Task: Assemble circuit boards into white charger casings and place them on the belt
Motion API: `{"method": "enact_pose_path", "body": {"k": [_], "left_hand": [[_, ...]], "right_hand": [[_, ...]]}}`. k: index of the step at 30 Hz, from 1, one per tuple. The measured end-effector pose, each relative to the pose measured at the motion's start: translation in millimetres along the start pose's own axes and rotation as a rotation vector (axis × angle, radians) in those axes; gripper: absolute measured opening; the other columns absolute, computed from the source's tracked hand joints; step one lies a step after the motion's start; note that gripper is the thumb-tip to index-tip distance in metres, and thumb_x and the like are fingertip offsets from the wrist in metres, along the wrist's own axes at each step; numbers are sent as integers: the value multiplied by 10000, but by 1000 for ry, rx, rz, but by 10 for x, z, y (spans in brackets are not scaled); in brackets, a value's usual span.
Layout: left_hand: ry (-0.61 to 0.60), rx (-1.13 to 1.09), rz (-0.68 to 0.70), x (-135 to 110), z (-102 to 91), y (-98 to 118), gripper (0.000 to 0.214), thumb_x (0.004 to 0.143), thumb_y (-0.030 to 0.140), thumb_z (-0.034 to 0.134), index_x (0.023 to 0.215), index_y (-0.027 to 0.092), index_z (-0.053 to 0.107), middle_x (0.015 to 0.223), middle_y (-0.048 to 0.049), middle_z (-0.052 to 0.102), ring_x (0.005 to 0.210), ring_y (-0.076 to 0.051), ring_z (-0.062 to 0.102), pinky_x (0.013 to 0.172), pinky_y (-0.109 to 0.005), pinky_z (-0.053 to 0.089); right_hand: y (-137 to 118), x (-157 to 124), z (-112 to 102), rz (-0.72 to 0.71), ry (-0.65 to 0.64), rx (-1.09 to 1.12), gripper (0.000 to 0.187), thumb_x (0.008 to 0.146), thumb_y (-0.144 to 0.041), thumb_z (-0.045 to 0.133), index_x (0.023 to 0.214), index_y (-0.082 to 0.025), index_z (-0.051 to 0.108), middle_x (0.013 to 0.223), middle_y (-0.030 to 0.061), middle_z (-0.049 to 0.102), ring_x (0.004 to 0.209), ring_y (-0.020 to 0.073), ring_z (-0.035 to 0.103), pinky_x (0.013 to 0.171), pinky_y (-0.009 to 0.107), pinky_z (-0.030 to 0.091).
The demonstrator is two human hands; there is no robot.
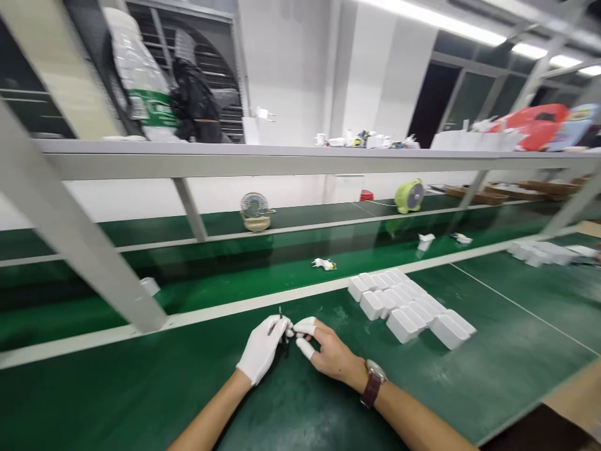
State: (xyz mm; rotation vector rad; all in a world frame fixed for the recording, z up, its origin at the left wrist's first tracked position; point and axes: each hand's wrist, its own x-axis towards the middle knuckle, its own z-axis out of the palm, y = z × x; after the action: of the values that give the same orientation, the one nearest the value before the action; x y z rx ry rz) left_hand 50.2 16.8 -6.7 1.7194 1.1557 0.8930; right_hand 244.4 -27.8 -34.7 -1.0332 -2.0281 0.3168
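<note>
My left hand (263, 347), in a white glove, is closed with its fingertips pinching a thin dark tool (285, 346). The tool stands nearly upright, its tip above the fingers and its lower end below them; its exact kind is too small to tell. Close on the right, my right hand (328, 354) has white covers on its thumb and forefinger. Its fingers curl in a pinch almost against the left fingertips. Whatever lies between them is too small to make out. Both hands are just above the green work surface (300, 413).
Rows of white plastic cases (408, 307) stand right of my hands. A conveyor belt (225, 282) beyond the pale rail carries a small white plug part (323, 264) and a white case (425, 242). A slanted metal post (89, 232) rises on the left to an overhead shelf (282, 164).
</note>
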Motion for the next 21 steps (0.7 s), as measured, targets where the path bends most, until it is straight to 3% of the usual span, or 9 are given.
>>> {"method": "enact_pose_path", "body": {"k": [3, 5, 10, 14, 16, 18, 21], "left_hand": [[129, 87, -44, -23, -126, -20, 502, 959, 577, 384, 895, 166, 665, 771, -56, 708, 670, -174, 662, 608, -271, 528], [199, 187, -79, -105, -339, -63, 493, 953, 575, 408, 876, 175, 686, 742, -39, 693, 635, -162, 641, 591, -265, 511], [332, 523, -141, -634, -1209, -276, 208, 816, 431, 693, 811, 232, 752, 865, -28, 659, 868, -195, 635, 884, -305, 493], [501, 743, -281, -1109, -1992, -552, 169, 859, 297, 626, 834, 200, 762, 846, -55, 607, 863, -219, 624, 926, -366, 488], [576, 815, -345, -1287, -2268, -693, 189, 862, 258, 610, 947, 179, 759, 857, -61, 608, 860, -221, 630, 920, -379, 503], [615, 863, -371, -1437, -2405, -811, 263, 864, 244, 605, 1080, 163, 730, 919, -69, 628, 850, -208, 642, 896, -363, 529], [625, 925, -347, -1617, -2408, -930, 334, 879, 222, 571, 1188, 169, 686, 1080, -88, 643, 915, -195, 656, 926, -338, 537]], "right_hand": [[43, -186, 28, -54, -7, 41, 329, 989, -170, 492, 1306, -210, 569, 1248, 135, 637, 1178, 271, 613, 1025, 489, 521], [75, -297, 54, -112, -55, 74, 359, 988, -161, 498, 1335, -224, 565, 1270, 147, 627, 1189, 296, 606, 1023, 530, 510], [143, -434, 113, -278, -112, -183, 405, 997, -201, 494, 1401, -212, 518, 1245, 133, 648, 1149, 283, 623, 1000, 483, 524], [185, -467, 153, -357, -94, -263, 373, 1004, -228, 450, 1359, -201, 559, 1197, 126, 673, 1092, 279, 647, 946, 445, 537], [213, -482, 175, -376, -96, -299, 374, 1000, -221, 435, 1348, -199, 570, 1200, 127, 672, 1088, 278, 646, 952, 441, 525], [249, -502, 198, -393, -92, -325, 370, 1001, -234, 432, 1338, -192, 580, 1204, 131, 669, 1093, 281, 643, 947, 435, 517], [314, -542, 234, -420, -89, -343, 365, 1000, -260, 444, 1327, -186, 590, 1203, 132, 669, 1100, 288, 639, 929, 426, 510]]}}
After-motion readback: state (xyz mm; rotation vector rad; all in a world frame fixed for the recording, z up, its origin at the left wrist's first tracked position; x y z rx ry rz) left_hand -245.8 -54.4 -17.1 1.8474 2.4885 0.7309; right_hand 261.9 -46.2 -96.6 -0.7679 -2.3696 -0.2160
